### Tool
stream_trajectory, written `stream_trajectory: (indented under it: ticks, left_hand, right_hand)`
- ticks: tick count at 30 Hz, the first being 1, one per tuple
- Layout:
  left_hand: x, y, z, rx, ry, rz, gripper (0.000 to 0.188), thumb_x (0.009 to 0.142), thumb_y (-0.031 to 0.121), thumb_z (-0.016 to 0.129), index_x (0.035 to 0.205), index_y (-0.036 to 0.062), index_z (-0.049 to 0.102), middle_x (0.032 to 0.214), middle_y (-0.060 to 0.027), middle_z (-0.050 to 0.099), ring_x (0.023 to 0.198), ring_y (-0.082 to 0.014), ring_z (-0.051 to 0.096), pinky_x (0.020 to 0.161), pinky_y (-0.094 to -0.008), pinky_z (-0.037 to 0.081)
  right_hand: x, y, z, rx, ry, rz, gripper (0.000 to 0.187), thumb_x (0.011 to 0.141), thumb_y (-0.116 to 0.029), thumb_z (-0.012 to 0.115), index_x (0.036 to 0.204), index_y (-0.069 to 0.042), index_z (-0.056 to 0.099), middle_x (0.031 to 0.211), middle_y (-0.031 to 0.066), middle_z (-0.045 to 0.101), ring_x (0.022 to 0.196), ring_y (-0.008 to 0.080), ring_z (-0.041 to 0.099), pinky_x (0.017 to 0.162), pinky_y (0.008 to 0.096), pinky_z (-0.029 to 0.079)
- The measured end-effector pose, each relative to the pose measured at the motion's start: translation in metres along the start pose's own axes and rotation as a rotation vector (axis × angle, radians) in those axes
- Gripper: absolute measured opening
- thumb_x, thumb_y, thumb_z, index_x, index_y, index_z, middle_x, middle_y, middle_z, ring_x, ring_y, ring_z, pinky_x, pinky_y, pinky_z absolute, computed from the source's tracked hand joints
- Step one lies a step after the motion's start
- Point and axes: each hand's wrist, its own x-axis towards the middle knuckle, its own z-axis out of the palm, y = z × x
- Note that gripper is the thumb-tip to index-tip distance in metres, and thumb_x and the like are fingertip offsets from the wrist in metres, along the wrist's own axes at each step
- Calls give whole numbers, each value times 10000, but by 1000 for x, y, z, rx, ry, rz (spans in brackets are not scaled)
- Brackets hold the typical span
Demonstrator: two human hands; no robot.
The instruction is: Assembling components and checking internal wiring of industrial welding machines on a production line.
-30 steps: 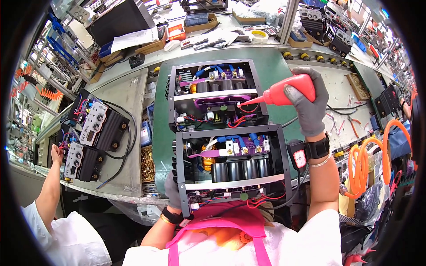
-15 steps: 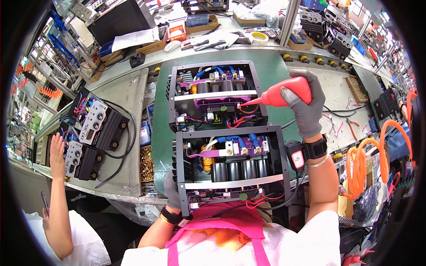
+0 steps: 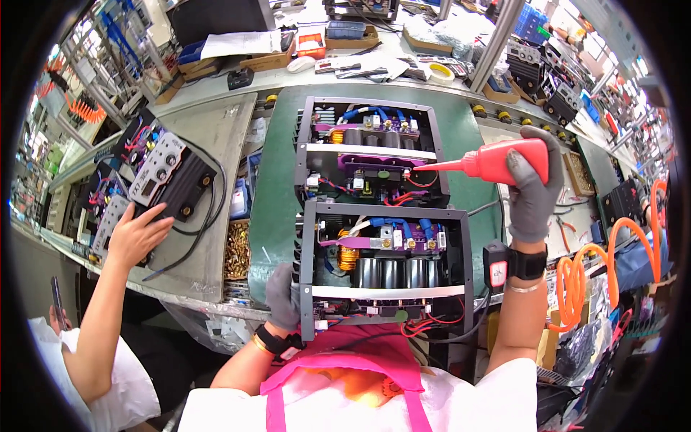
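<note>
My gloved right hand (image 3: pixel 534 191) is closed around a red squeeze bottle (image 3: pixel 497 162) with a long thin nozzle. Held nearly level, the bottle has its nozzle tip by a small white connector on the circuit board (image 3: pixel 381 173) of the far open chassis (image 3: pixel 371 149). At the left side of the near open chassis (image 3: pixel 385 292), my gloved left hand (image 3: pixel 283 295) is curled against the metal edge; some of its fingertips are hidden. Both black chassis hold purple boards, dark capacitors, a copper coil and blue-sleeved cables.
At left, another person's hand (image 3: pixel 142 232) rests on one of two machines with knobbed panels (image 3: pixel 160 171). A bin of brass parts (image 3: pixel 237 250) is beside the green mat (image 3: pixel 270 209). Orange coiled hose (image 3: pixel 572 288) hangs at right, near red-handled pliers (image 3: pixel 567 234).
The view has shifted a little. My right hand has moved right and the bottle has tipped more level, its nozzle still at the far chassis. The other person's hand has come onto a machine.
</note>
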Motion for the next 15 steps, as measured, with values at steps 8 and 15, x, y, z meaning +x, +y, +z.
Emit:
stream_trajectory:
  ticks: [8,15]
  left_hand:
    - [12,24,-12,13,-7,50,177,896,89,521,1047,23,585,882,-182,597,779,-373,593,658,-413,453]
    - [42,26,-52,-742,-331,-647,249,972,267,515,1070,48,581,845,-22,630,679,-77,587,575,-230,477]
  right_hand:
    - [-7,-26,83,-339,-572,-281,364,704,-113,764,1020,-54,594,909,78,648,841,177,634,770,300,509]
    - [-15,-12,110,-432,-647,-363,363,679,-119,784,986,-55,600,903,115,638,818,272,649,731,329,519]
